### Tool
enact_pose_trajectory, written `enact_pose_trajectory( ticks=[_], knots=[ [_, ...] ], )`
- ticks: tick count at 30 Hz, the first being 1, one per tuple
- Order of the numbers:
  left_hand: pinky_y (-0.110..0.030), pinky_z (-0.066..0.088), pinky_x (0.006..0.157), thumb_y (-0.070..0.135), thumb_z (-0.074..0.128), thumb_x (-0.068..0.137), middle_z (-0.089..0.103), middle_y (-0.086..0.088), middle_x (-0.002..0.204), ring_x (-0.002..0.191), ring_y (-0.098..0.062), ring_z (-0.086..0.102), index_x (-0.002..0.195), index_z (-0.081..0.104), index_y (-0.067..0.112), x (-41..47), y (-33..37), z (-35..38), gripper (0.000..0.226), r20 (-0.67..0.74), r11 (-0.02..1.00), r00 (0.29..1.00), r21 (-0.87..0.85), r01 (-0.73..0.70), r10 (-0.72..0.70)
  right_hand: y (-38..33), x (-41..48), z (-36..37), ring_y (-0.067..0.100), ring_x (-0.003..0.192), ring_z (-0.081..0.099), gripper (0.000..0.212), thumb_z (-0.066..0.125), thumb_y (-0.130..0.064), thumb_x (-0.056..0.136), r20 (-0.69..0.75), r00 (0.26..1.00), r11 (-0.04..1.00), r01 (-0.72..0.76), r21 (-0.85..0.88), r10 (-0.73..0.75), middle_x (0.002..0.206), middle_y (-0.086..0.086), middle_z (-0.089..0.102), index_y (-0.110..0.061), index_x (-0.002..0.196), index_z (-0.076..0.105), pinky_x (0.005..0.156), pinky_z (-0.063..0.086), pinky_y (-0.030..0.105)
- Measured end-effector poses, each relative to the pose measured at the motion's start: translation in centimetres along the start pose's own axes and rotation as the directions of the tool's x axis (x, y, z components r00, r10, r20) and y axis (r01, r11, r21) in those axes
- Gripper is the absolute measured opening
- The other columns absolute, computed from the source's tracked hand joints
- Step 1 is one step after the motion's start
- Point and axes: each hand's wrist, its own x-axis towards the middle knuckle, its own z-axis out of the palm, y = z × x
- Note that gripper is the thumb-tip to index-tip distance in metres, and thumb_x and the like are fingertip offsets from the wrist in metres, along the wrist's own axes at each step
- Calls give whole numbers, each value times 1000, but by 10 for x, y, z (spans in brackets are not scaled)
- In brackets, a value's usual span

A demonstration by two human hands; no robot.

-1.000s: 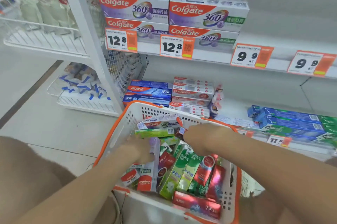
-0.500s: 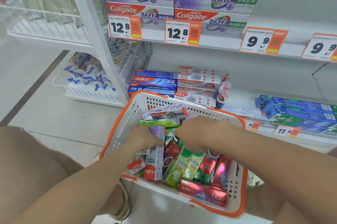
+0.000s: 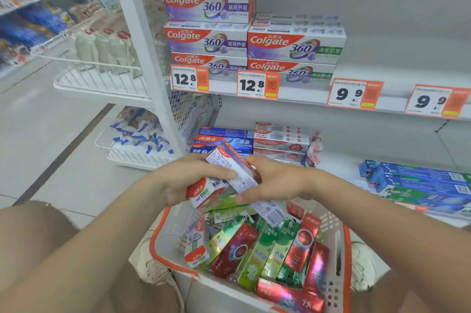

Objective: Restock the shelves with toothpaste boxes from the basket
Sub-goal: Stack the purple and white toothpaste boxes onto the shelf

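Both hands meet just above the basket point(image 3: 169, 233), a white perforated plastic tub with an orange rim. The right hand point(image 3: 280, 182) pinches a white-and-purple Colgate box point(image 3: 228, 159) between thumb and curled fingers. This long cardboard carton lies on a diagonal, one end pointing up and away toward the left hand's knuckles, the other dipping toward the basket under the right thumb. Its upturned face carries fine print too small to read. The left hand point(image 3: 186, 180) lays its fingers across that carton and grips a red-ended Colgate box point(image 3: 201, 194) marked "360" beneath its palm.

Below the hands the basket holds green Darlie boxes point(image 3: 270, 254) and shiny red foil boxes point(image 3: 237, 251), one reading "7天", lying at mixed angles.

Beyond the fingertips, blue boxes point(image 3: 224, 140) printed "冰爽" sit stacked flat. Higher up are stacked "Colgate 360°" cartons point(image 3: 293, 44), with orange-and-white price tags reading "12.8" point(image 3: 188, 79) and "9.9" point(image 3: 351, 94). Right of the right wrist lie blue-and-green boxes point(image 3: 420, 182).
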Motion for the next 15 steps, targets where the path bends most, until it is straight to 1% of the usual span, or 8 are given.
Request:
enact_pose_trajectory(
  ticks=[2,3,5,6,7,9,11,15],
  knots=[
    [-61,50,107,-3,72,84,71,-24,128,118,-43,67,123,75,6,-5,9,-6,40,0,994,998,-90,-56,56,-1,-2,-7,9,108,72,59,90,-43,76,-139,990,987,52,149,-31,117,-13,75,-35,127,60,101,56,40],
    [-64,47,110,-4,70,83,68,-27,133,124,-47,63,125,74,4,-6,14,-8,43,-1,987,997,-144,-75,75,-5,-5,-12,10,104,73,51,90,-40,79,-229,973,971,81,226,-28,113,-13,76,-35,122,63,98,58,36],
    [-66,39,117,3,75,73,56,-36,143,136,-51,52,136,62,-6,-9,25,-11,66,-11,960,995,-261,-97,98,-14,-14,-25,11,91,74,35,85,-42,83,-435,899,943,102,317,49,102,-13,76,-33,109,64,79,59,23],
    [-65,40,117,6,76,70,55,-38,144,136,-50,53,142,54,-10,-12,32,-12,76,-28,939,995,-328,-103,100,-18,-19,-32,11,86,72,32,80,-49,85,-530,843,948,85,306,96,99,-12,74,-32,106,63,70,56,20],
    [-64,43,114,8,75,70,57,-36,142,134,-48,57,146,48,-11,-13,37,-15,82,-45,917,993,-381,-118,109,-20,-23,-40,11,85,71,34,73,-57,86,-592,795,959,50,277,130,99,-10,74,-31,106,63,68,55,23],
    [-63,50,108,10,74,74,63,-31,139,130,-45,62,152,41,-8,-19,49,-18,87,-38,895,993,-429,-121,116,-23,-30,-54,16,88,68,35,58,-62,90,-637,754,967,9,253,160,100,-5,72,-30,102,61,79,54,32],
    [-62,54,103,10,74,74,66,-29,135,127,-44,65,150,47,-5,-25,60,-20,83,-65,914,994,-394,-101,82,-30,-39,-63,19,90,68,34,55,-60,88,-645,756,980,20,198,115,99,-6,70,-30,103,59,84,55,38],
    [-56,62,85,16,67,85,73,-25,124,115,-39,73,133,66,1,-27,70,-19,50,-160,943,986,-319,-91,41,-43,-50,-65,3,76,67,45,79,-52,79,-690,723,1000,24,-1,-18,92,-15,68,-31,108,50,65,52,31]
  ],
)
